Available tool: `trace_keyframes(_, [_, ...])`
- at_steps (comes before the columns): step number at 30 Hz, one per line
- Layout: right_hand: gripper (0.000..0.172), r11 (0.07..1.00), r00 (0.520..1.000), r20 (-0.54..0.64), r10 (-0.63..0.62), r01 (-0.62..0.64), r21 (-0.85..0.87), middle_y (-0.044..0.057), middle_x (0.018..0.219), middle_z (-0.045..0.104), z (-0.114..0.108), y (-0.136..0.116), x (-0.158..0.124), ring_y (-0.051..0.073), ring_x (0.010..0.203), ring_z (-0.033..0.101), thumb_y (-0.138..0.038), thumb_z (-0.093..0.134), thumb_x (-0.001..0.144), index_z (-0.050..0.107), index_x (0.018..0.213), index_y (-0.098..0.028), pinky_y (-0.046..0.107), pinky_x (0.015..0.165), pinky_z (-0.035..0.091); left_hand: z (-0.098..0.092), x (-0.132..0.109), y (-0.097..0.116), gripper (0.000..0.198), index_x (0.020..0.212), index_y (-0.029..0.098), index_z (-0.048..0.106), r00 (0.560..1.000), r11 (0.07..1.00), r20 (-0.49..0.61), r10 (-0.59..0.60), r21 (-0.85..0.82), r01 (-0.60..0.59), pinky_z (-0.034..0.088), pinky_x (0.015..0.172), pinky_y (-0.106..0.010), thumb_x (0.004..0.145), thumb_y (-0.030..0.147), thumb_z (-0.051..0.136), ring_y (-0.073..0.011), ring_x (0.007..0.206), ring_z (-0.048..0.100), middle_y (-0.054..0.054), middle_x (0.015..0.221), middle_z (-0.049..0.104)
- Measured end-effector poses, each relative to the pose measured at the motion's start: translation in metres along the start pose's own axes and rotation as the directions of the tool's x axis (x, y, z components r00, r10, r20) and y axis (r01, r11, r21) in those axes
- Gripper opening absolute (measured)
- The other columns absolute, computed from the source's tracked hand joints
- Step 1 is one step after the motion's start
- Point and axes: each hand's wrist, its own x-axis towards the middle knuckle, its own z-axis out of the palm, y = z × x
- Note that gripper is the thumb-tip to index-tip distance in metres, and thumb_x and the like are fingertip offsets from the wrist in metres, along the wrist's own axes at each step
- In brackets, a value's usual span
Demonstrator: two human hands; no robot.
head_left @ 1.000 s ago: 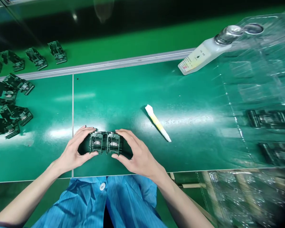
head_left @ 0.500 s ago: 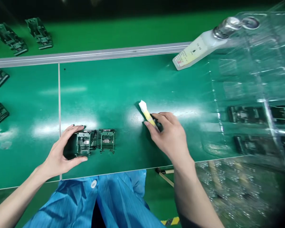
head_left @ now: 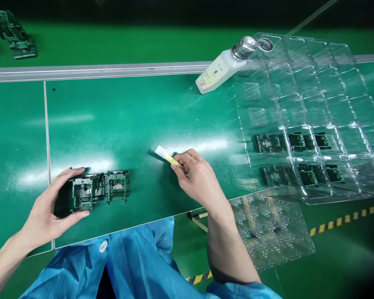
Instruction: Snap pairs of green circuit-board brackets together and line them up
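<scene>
My left hand (head_left: 54,209) curves round the left end of a dark green, circuit-board-like electronic assembly (head_left: 86,192), thumb along its near side and fingers along its far side. Joined to it or butted against it on the right is a similar square part (head_left: 117,187); which of the two I cannot tell. In my right hand (head_left: 195,176), pinched between thumb and fingers, is a short yellow stick with a white, flattened tip (head_left: 165,155). That tip points up and left above the green tabletop (head_left: 137,108), apart from the assembly.
A white squeeze bottle with a silver cap (head_left: 220,70) stands at the back. On the right lies a clear compartment tray (head_left: 327,104) with several dark assemblies (head_left: 269,143) in or under it. Another clear tray (head_left: 277,236) is lower down. More assemblies (head_left: 15,37) sit far left.
The view has swung right, so the bench things appear further left and more of the clear tray shows. The stick in my right hand has tilted flatter, tip leftward. My left hand stays round the assembly.
</scene>
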Motion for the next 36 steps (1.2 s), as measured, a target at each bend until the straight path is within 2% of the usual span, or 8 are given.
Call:
trace_keyframes(3, [0.003, 0.911, 0.989, -0.145, 0.042, 0.022, 0.412, 0.000, 0.073, 0.054, -0.001, -0.003, -0.013, 0.013, 0.057, 0.049, -0.025, 0.057, 0.089, 0.057, 0.087, -0.022, 0.029, 0.054, 0.041, 0.001, 0.005, 0.009, 0.080, 0.148, 0.031, 0.040, 0.996, 0.997, -0.048, 0.069, -0.013, -0.070, 0.035, 0.120, -0.059, 0.078, 0.024, 0.078, -0.0331, 0.137, 0.051, -0.011, 0.141, 0.058])
trace_keyframes(6, [0.013, 0.553, 0.976, -0.146, 0.162, 0.033, 0.833, 0.000, 0.080, 0.060, 0.004, -0.008, -0.023, 0.010, 0.051, 0.049, -0.034, 0.063, 0.089, 0.056, 0.089, -0.023, 0.026, 0.046, 0.042, 0.000, 0.014, 0.024, 0.086, 0.149, 0.032, 0.039, 0.971, 0.974, -0.096, 0.220, 0.075, -0.214, 0.035, 0.121, -0.057, 0.075, 0.024, 0.081, -0.0320, 0.136, 0.051, -0.009, 0.142, 0.057])
trace_keyframes(9, [0.023, 0.230, 0.974, 0.004, 0.226, -0.057, 0.971, -0.002, 0.078, 0.063, 0.020, -0.015, -0.033, 0.009, 0.047, 0.051, -0.034, 0.075, 0.081, 0.060, 0.095, -0.025, 0.023, 0.042, 0.044, 0.000, 0.026, 0.043, 0.091, 0.152, 0.029, 0.034, 0.933, 0.907, -0.035, 0.357, 0.253, -0.338, 0.032, 0.120, -0.061, 0.075, 0.030, 0.083, -0.0339, 0.138, 0.048, -0.011, 0.139, 0.059])
trace_keyframes(12, [0.021, 0.110, 0.966, 0.056, 0.252, -0.086, 0.990, -0.002, 0.080, 0.065, 0.040, -0.023, -0.043, 0.009, 0.052, 0.058, -0.030, 0.080, 0.078, 0.066, 0.093, -0.025, 0.023, 0.048, 0.052, 0.002, 0.039, 0.062, 0.086, 0.153, 0.021, 0.031, 0.910, 0.810, 0.113, 0.398, 0.423, -0.406, 0.031, 0.118, -0.066, 0.081, 0.033, 0.078, -0.0353, 0.138, 0.047, -0.015, 0.137, 0.061])
trace_keyframes(15, [0.007, 0.169, 0.978, 0.004, 0.211, -0.041, 0.985, 0.000, 0.082, 0.068, 0.052, -0.026, -0.053, 0.011, 0.062, 0.066, -0.029, 0.075, 0.085, 0.074, 0.090, -0.025, 0.024, 0.060, 0.058, 0.007, 0.048, 0.076, 0.070, 0.145, 0.013, 0.041, 0.895, 0.733, 0.220, 0.388, 0.515, -0.445, 0.030, 0.118, -0.068, 0.086, 0.036, 0.071, -0.0367, 0.139, 0.046, -0.019, 0.138, 0.060])
trace_keyframes(19, [0.012, 0.261, 0.990, -0.020, 0.142, -0.018, 0.965, 0.002, 0.088, 0.072, 0.050, -0.026, -0.062, 0.013, 0.073, 0.070, -0.023, 0.072, 0.088, 0.077, 0.098, -0.028, 0.024, 0.068, 0.062, 0.014, 0.053, 0.080, 0.049, 0.131, 0.011, 0.055, 0.899, 0.727, 0.256, 0.357, 0.529, -0.439, 0.029, 0.119, -0.067, 0.090, 0.035, 0.066, -0.0361, 0.138, 0.047, -0.017, 0.136, 0.061])
trace_keyframes(23, [0.018, 0.318, 0.987, -0.052, 0.153, 0.000, 0.948, 0.002, 0.090, 0.075, 0.044, -0.025, -0.061, 0.013, 0.072, 0.070, -0.019, 0.072, 0.087, 0.077, 0.101, -0.029, 0.024, 0.066, 0.063, 0.014, 0.053, 0.073, 0.051, 0.133, 0.010, 0.055, 0.857, 0.706, 0.307, 0.415, 0.485, -0.516, 0.024, 0.123, -0.062, 0.088, 0.029, 0.069, -0.0318, 0.138, 0.046, -0.014, 0.135, 0.063])
trace_keyframes(36, [0.025, 0.463, 0.997, -0.046, 0.068, 0.009, 0.886, 0.002, 0.091, 0.078, 0.048, -0.035, -0.049, 0.018, 0.083, 0.074, -0.009, 0.070, 0.085, 0.077, 0.099, -0.029, 0.029, 0.073, 0.063, 0.012, 0.053, 0.070, 0.052, 0.132, 0.011, 0.056, 0.864, 0.752, 0.299, 0.405, 0.428, -0.501, 0.030, 0.123, -0.062, 0.086, 0.027, 0.072, -0.0295, 0.133, 0.053, -0.011, 0.131, 0.066])
